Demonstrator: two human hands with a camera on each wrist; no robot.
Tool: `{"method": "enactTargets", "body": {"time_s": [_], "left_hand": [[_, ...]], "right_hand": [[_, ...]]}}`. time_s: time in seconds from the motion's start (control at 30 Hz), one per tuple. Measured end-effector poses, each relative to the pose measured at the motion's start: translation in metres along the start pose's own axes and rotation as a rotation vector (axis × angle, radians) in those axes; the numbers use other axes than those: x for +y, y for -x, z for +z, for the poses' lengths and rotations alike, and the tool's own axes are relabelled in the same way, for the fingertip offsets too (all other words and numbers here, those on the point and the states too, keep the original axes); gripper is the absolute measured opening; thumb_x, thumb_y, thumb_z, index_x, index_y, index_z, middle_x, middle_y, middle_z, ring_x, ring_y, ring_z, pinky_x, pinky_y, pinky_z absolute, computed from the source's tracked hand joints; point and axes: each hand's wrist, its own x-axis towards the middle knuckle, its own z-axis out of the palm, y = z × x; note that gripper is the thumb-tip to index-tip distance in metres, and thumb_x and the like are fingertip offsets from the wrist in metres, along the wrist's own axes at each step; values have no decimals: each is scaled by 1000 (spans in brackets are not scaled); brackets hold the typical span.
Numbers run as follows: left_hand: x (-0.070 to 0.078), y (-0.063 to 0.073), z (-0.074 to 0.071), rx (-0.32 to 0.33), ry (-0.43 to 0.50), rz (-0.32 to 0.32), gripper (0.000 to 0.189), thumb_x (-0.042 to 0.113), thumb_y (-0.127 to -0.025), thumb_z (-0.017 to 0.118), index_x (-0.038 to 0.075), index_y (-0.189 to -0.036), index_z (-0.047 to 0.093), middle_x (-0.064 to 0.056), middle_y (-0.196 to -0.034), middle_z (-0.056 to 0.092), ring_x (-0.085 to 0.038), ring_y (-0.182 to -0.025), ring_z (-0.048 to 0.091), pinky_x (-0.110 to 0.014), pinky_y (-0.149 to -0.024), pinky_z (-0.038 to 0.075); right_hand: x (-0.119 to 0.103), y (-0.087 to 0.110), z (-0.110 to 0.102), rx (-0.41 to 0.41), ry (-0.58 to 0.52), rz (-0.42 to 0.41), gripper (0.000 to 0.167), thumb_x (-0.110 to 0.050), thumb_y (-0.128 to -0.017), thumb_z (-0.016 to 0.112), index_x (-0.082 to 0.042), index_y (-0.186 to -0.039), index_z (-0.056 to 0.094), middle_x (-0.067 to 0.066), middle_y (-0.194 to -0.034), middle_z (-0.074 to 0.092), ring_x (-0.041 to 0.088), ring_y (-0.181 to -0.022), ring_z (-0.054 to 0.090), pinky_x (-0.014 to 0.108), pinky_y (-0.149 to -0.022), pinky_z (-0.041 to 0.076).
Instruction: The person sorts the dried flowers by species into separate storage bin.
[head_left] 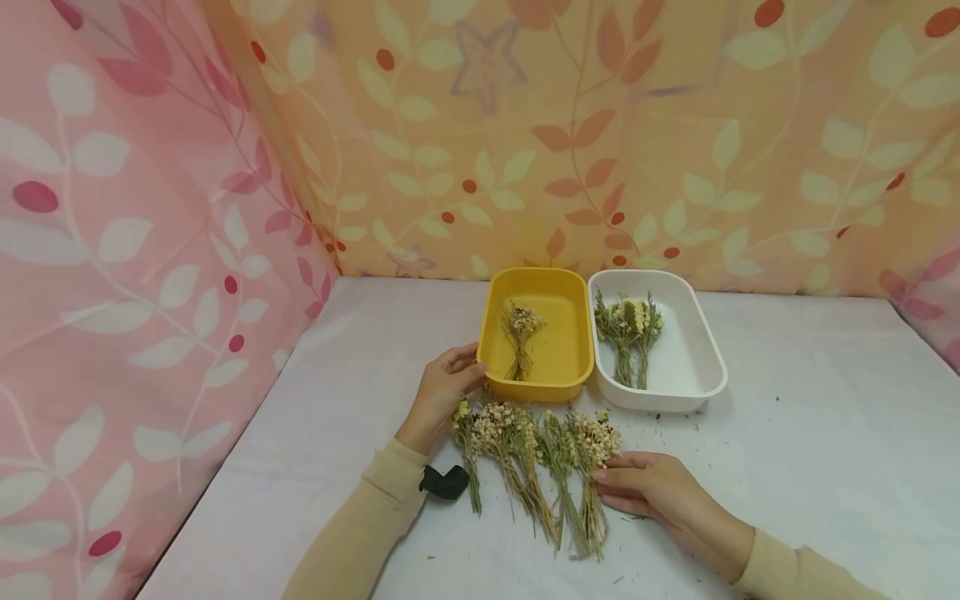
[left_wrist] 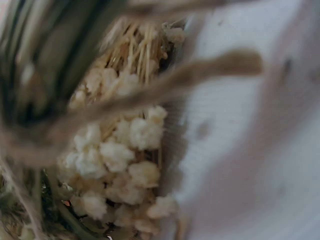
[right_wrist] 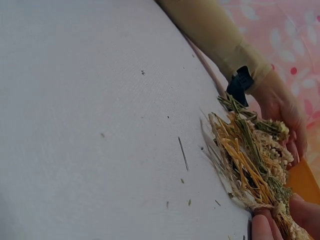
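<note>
Two leaf-printed hangings, one pink (head_left: 150,283) and one orange (head_left: 480,167), wall in a workspace, their surfaces softly creased. Below spreads a white-covered table (head_left: 825,467), its cloth finely woven in close view. Two beige sleeves (head_left: 360,517) reach in from the near edge. Two deep, smooth, round-cornered trays stand side by side at the back: a yellow tray (head_left: 570,333) on the left, a white tray (head_left: 682,350) on the right. Before them lies a row of dried flower bunches (head_left: 528,442), brittle straw stems fanning toward the viewer, popcorn-like cream heads and grey-green sprigs toward the trays. One tray bunch (head_left: 521,333) lies in the yellow tray; greener, yellow-flowered sprigs (head_left: 626,329) lie along the white tray's left side.

The hands are apart. The right hand (head_left: 660,492) pinches the rightmost bunch (head_left: 596,437) just under its flowers; the left hand (head_left: 442,387) rests relaxed fingers against the yellow tray's near left corner. A black wrist piece (head_left: 445,483) sits at the left cuff. Twine (right_wrist: 260,205) binds stems; tiny plant crumbs (right_wrist: 183,154) dot the cloth.

Overlapping stems make the row hard to count. The left wrist view is blurred, filled by flowers; the right wrist view crops the right hand to fingertips.
</note>
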Motion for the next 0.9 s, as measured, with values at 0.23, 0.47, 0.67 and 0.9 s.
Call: {"method": "enactTargets", "body": {"time_s": [0.23,0.47,0.67,0.9], "left_hand": [[1,-2,0,-10,-3,0,48,7,-97,64,4,-143,52,-22,-140,57,-38,-125,60,-34,-96,59],[-1,-2,0,-12,1,1,48,5,-97,63,3,-143,52,-23,-139,57,-39,-125,59,-33,-95,60],[-3,-3,0,-11,10,11,48,5,-97,64,3,-143,52,-24,-138,57,-39,-124,60,-34,-95,60],[0,-2,-1,-12,7,0,47,6,-97,63,4,-143,52,-22,-139,57,-37,-125,59,-32,-95,60]], "right_hand": [[-7,-4,10,54,35,-13,67,-9,-87,75,19,-136,39,5,-101,74,13,-93,74,30,-88,62],[-6,-3,16,60,19,12,71,-8,-87,75,18,-139,35,4,-98,75,14,-92,74,30,-86,63],[-6,-2,16,11,39,-3,79,-11,-90,72,22,-144,24,7,-102,77,13,-93,75,26,-83,63],[-6,3,13,57,87,-21,87,-9,-90,73,23,-147,16,8,-105,77,11,-89,75,25,-78,63]]}}
